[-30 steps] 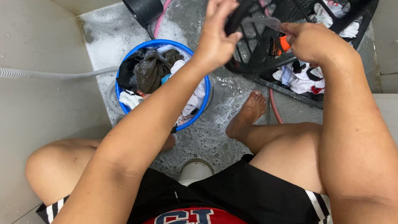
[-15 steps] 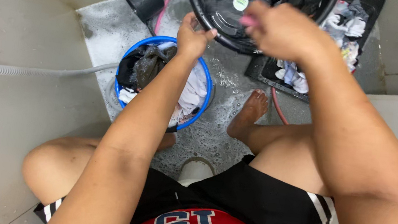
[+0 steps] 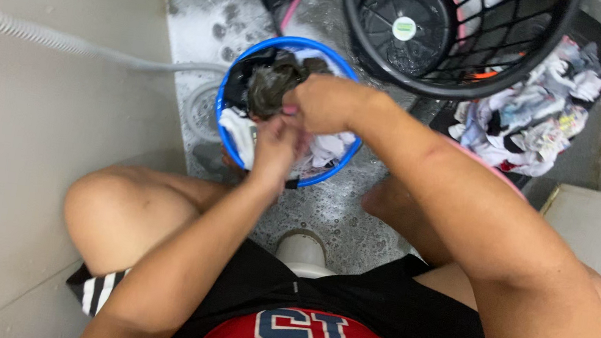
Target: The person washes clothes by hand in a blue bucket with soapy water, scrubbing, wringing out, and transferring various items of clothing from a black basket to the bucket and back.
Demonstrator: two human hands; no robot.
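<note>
Overhead, round green label (image 3: 404, 28) inside black basket (image 3: 545, 46)

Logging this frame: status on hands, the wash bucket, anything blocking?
Left hand and right hand both over the blue bucket, on the wet clothes. Grip unclear. Black basket stands apart behind. Nothing blocking.

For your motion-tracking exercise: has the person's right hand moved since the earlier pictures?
Yes. The right hand has come down from the black mesh basket to the blue bucket, now over the dark wet cloth beside the left hand.
</note>
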